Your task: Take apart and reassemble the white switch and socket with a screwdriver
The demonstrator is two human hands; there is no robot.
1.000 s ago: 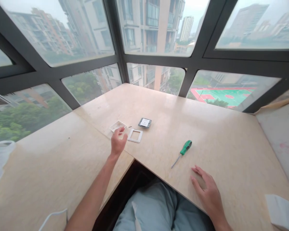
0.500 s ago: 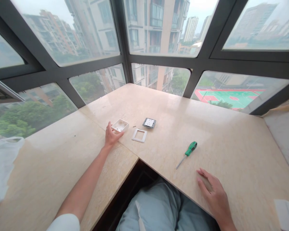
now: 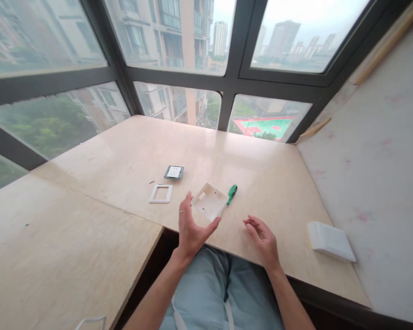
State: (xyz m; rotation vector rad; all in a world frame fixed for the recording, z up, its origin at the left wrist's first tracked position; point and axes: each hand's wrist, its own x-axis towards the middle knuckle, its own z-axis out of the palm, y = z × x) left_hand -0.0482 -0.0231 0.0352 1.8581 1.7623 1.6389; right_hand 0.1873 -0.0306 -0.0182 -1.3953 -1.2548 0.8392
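Observation:
Between the thumb and fingers of my left hand [image 3: 192, 229] is a white socket back box [image 3: 209, 202], held tilted above the counter with its hollow side facing me. Just right of it lies a green-handled screwdriver [image 3: 231, 194], its shaft partly hidden by the box. My right hand [image 3: 262, 239] hovers near the counter's front edge, holding nothing I can see, its fingers curled loosely with the thumb close to them. Left of the box are a white square frame [image 3: 161, 194] and a socket insert [image 3: 174, 172] with a dark rim. A small screw [image 3: 152, 182] lies beside the frame.
A white box-shaped item [image 3: 331, 241] sits at the right, near the papered wall [image 3: 382, 183]. The pale counter [image 3: 89, 238] has a cut-out corner where my legs are. Windows with dark frames [image 3: 179, 79] border the far side.
My left hand has lifted the back box off the counter and carried it right, close to the screwdriver. My right hand has come nearer to it. The view has turned right.

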